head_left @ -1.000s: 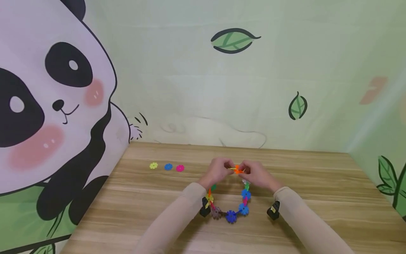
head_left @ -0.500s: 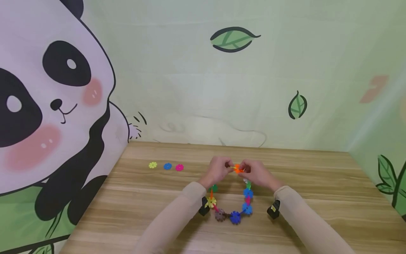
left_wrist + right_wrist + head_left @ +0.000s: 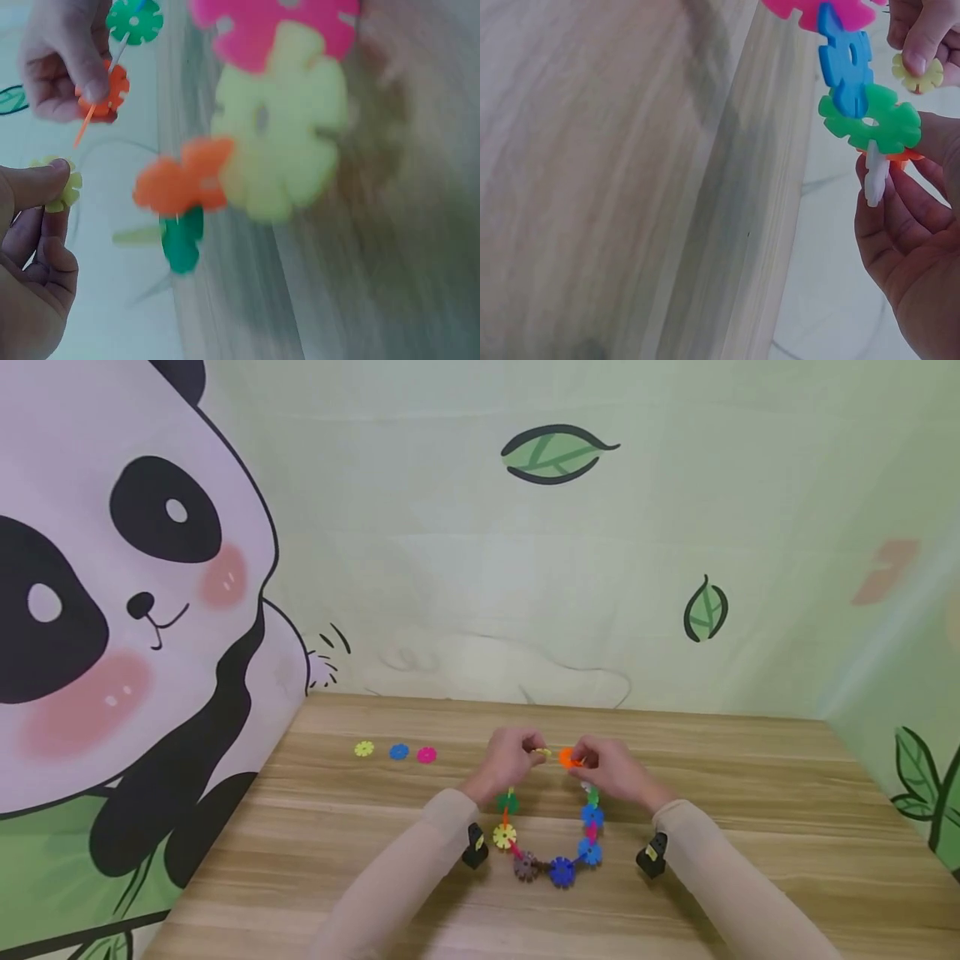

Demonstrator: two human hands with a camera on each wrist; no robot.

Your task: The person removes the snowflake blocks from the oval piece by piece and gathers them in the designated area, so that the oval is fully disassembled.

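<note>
In the head view my left hand [image 3: 512,762] pinches a yellow notched flower disc [image 3: 66,187] between thumb and fingers. To its right, my right hand [image 3: 611,770] pinches an orange flower disc [image 3: 568,757], edge-joined to a chain of coloured discs. The two held discs are apart, with a small gap. From the right hand the chain hangs in a U, through white [image 3: 876,174], green [image 3: 877,120] and blue [image 3: 592,816] discs, a dark blue disc [image 3: 562,872] and a brown disc [image 3: 526,865]. Its left side rises through yellow [image 3: 505,837] and green [image 3: 507,802] discs. Whether it joins the yellow held disc is hidden.
A loose yellow disc [image 3: 363,749], a blue disc [image 3: 399,752] and a pink disc [image 3: 427,755] lie in a row on the wooden table [image 3: 735,768], at its back left. Behind the table stands a printed wall [image 3: 420,527].
The yellow and orange discs, close together before, have come apart. My left hand has shifted slightly left and my right hand slightly right; the hanging chain has swung a little rightward.
</note>
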